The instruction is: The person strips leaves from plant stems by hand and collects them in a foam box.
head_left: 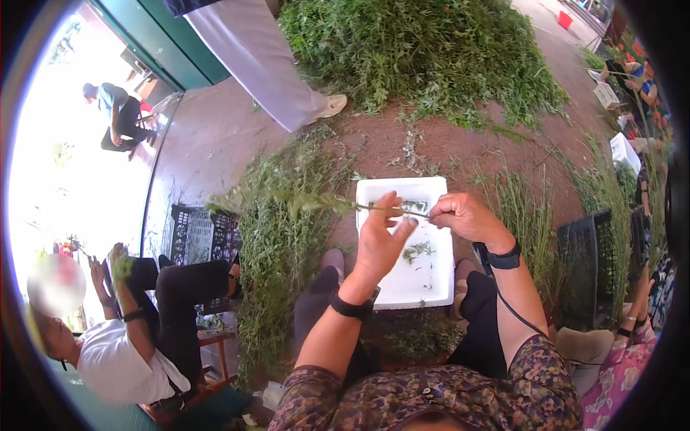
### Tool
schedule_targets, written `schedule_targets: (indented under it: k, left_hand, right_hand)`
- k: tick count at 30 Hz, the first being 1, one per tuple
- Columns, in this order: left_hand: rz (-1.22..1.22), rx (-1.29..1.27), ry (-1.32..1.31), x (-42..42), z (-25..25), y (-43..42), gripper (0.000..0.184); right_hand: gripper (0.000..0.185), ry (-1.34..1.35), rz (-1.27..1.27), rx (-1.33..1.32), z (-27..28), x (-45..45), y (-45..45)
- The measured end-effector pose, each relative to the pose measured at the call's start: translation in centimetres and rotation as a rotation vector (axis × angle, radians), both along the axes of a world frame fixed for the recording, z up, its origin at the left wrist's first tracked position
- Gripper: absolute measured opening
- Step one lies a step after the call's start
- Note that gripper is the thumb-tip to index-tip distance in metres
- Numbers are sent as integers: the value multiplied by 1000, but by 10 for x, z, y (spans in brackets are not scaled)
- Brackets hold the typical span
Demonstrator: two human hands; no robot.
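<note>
A long leafy stem (316, 202) stretches sideways above the white foam box (365, 188), its blurred leafy end out to the left. My right hand (468, 217) pinches the bare end of this stem between thumb and fingers. Around the middle of the stem, my left hand (383, 235) has its thumb and fingers apart, with the stem passing between them. Small green leaf bits (418, 251) lie on the floor of the box, which sits between my feet.
A big heap of green plants (410, 50) lies ahead. Leafy stems (277, 237) are piled at left, stripped stalks (528, 230) at right beside a black crate (593, 266). A seated person (129, 352) works at left; a standing person's leg (248, 61) is ahead.
</note>
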State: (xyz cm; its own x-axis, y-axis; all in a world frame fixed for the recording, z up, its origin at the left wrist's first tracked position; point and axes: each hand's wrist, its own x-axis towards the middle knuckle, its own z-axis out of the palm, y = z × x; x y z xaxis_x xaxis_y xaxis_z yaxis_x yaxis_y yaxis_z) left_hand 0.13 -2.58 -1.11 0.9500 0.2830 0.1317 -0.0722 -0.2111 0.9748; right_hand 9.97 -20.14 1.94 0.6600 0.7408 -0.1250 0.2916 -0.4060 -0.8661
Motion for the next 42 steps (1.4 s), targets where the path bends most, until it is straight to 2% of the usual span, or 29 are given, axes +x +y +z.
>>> schedule_targets:
  k: [1, 2, 4, 7, 10, 12, 14, 15, 18, 27, 34, 42]
  left_hand:
    - [-17, -377, -98, 3, 5, 2, 43]
    - [18, -549, -118, 0, 12, 5, 29]
    - [-4, -476, -131, -2, 8, 13, 13]
    - [-58, -687, -62, 0, 8, 1, 12]
    - [-92, -586, -114, -1, 4, -1, 13]
    - [-71, -621, -74, -3, 8, 4, 11]
    - [-18, -675, -63, -4, 16, 6, 16]
    - [-19, -718, -104, -3, 16, 8, 26]
    - [37, -744, -189, -3, 18, 11, 30]
    - [69, -738, -216, -3, 14, 15, 11]
    - [-53, -977, -110, -2, 11, 11, 8]
    - [-108, -972, -30, -3, 4, 9, 8]
  right_hand:
    - [11, 41, 1, -54, 1, 0, 0]
    - [11, 87, 5, -57, 2, -1, 0]
    - [10, 179, 7, -69, 3, -4, 1]
    - [12, 323, 19, 109, 6, -13, 9]
    - [10, 323, 5, 93, 13, -17, 15]
    - [9, 323, 11, 121, 11, -16, 13]
    - [8, 316, 7, 144, 7, -15, 11]
    - [8, 311, 0, 153, 5, -15, 10]
    - [7, 306, -7, 154, 5, -15, 9]
    - [4, 355, -13, 127, 13, -16, 11]
    - [3, 332, -36, 103, 17, -19, 15]
    - [7, 372, -12, 194, 10, -23, 18]
